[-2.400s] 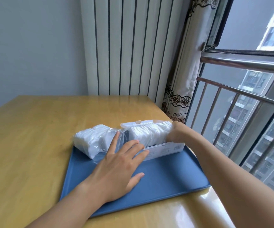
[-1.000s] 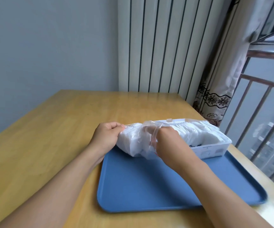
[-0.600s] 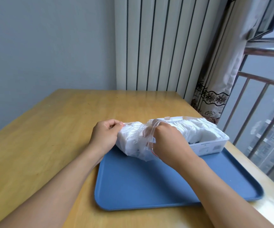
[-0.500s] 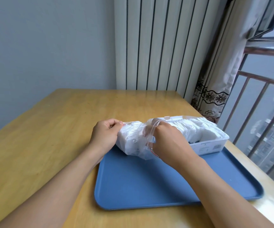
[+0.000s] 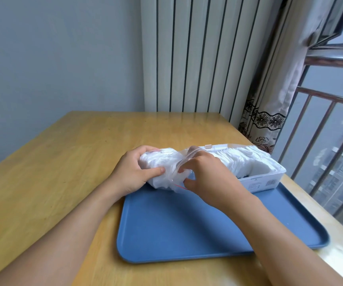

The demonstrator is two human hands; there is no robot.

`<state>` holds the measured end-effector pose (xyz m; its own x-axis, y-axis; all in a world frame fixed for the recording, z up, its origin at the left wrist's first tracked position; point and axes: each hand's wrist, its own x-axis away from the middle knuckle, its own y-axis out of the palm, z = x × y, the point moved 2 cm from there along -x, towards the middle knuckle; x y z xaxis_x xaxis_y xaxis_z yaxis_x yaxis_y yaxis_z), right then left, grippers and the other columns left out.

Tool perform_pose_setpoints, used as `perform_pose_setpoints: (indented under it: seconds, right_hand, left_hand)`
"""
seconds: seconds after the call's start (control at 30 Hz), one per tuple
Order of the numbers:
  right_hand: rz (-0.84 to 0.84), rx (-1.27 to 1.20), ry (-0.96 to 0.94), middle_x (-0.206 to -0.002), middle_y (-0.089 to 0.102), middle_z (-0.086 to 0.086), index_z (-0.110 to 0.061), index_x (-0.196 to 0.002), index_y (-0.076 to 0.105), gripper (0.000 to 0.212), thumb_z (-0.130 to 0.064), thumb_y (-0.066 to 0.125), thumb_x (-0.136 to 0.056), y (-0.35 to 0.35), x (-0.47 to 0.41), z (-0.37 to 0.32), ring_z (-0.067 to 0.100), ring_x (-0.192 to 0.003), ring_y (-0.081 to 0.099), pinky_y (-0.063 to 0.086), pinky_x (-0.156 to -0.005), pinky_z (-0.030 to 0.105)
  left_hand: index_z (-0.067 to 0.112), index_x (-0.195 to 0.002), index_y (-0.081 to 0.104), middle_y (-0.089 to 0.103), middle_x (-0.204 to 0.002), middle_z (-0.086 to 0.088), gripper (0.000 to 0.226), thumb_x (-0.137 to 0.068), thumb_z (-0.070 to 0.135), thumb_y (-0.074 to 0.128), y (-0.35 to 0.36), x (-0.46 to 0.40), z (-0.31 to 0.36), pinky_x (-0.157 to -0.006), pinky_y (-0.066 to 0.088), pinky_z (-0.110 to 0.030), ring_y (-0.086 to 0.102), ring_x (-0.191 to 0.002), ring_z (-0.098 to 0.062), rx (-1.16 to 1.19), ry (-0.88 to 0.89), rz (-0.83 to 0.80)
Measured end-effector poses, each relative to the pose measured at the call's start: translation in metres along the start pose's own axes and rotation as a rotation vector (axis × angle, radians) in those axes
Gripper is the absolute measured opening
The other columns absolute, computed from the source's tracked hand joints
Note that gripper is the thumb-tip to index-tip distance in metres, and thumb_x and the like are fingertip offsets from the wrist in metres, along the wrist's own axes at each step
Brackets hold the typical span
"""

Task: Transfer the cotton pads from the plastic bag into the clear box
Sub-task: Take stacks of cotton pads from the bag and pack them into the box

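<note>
While the blue tray lies bare along its near half on the wooden table, both hands work at its far edge. The left hand is closed around the closed end of the plastic bag, thumb laid along its front; a moment ago that thumb was tucked away and the hand sat higher on the bag, so the hold has shifted to a squeeze. The right hand pinches at the bag's open mouth, fingers curled into the film, much as half a second back. Cotton pads remain bunched inside the bag. Just beyond, touching the bag's mouth, the clear box already holds a long white row. The tighter squeeze probably pushes the remaining stack toward the box, so the transfer looks more than half done
</note>
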<state>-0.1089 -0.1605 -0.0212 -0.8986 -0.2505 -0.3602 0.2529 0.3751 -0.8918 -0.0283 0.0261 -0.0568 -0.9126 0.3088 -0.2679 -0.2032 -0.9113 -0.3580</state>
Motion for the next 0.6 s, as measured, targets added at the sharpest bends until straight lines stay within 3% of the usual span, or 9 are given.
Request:
perform_pose_setpoints:
  seconds: [0.13, 0.27, 0.4, 0.47, 0.53, 0.6]
  right_hand:
    - [0.027, -0.044, -0.067, -0.105, 0.06, -0.004, -0.023, -0.093, 0.076, 0.019, -0.016, 0.074, -0.075, -0.012, 0.009, -0.001, 0.02, -0.092, 0.064, 0.055, -0.077, 0.037]
    - [0.13, -0.034, -0.112, -0.11, 0.053, -0.011, -0.03, -0.092, 0.073, 0.021, -0.021, 0.078, -0.073, -0.028, 0.022, 0.0, 0.011, -0.092, 0.06, 0.054, -0.071, 0.032]
    - [0.133, -0.074, -0.159, -0.12, 0.057, -0.016, -0.032, -0.088, 0.073, 0.022, -0.02, 0.074, -0.069, -0.032, 0.028, 0.0, 0.01, -0.094, 0.062, 0.054, -0.072, 0.031]
    - [0.127, -0.087, -0.16, -0.109, 0.065, -0.018, -0.031, -0.085, 0.072, 0.022, -0.019, 0.069, -0.067, -0.032, 0.027, -0.001, 0.008, -0.082, 0.06, 0.054, -0.068, 0.032]
    - [0.136, -0.117, -0.124, -0.086, 0.065, -0.016, -0.029, -0.084, 0.07, 0.022, -0.017, 0.068, -0.066, -0.036, 0.028, 0.003, 0.01, -0.064, 0.052, 0.05, -0.06, 0.03]
    - [0.203, -0.304, -0.08, -0.071, 0.061, -0.013, -0.026, -0.085, 0.069, 0.023, -0.009, 0.071, -0.069, -0.045, 0.03, 0.007, 0.009, -0.055, 0.049, 0.045, -0.054, 0.023]
  left_hand:
    - [0.023, -0.11, 0.069, 0.074, -0.107, 0.002, 0.044, -0.071, 0.017, 0.09, 0.0, 0.0, -0.001, -0.082, 0.055, -0.026, 0.071, -0.093, -0.01, 0.06, -0.027, -0.001]
    - [0.022, -0.108, 0.07, 0.076, -0.1, 0.003, 0.053, -0.061, 0.033, 0.091, 0.003, 0.001, 0.004, -0.071, 0.055, -0.019, 0.071, -0.085, -0.007, 0.159, -0.029, -0.01]
    - [0.02, -0.107, 0.069, 0.074, -0.096, 0.005, 0.051, -0.062, 0.026, 0.092, 0.005, 0.001, 0.007, -0.067, 0.053, -0.016, 0.07, -0.079, -0.003, 0.193, -0.03, -0.012]
    - [0.021, -0.107, 0.069, 0.074, -0.097, 0.004, 0.051, -0.06, 0.029, 0.087, 0.004, 0.0, 0.004, -0.068, 0.054, -0.016, 0.07, -0.081, -0.005, 0.171, -0.036, 0.009]
    - [0.022, -0.108, 0.068, 0.074, -0.102, 0.001, 0.054, -0.058, 0.031, 0.085, 0.001, -0.001, -0.001, -0.071, 0.054, -0.018, 0.07, -0.084, -0.009, 0.127, -0.042, 0.038]
    - [0.025, -0.111, 0.067, 0.073, -0.106, 0.002, 0.061, -0.055, 0.039, 0.085, -0.001, -0.002, -0.005, -0.08, 0.054, -0.023, 0.069, -0.093, -0.013, 0.035, -0.038, 0.066]
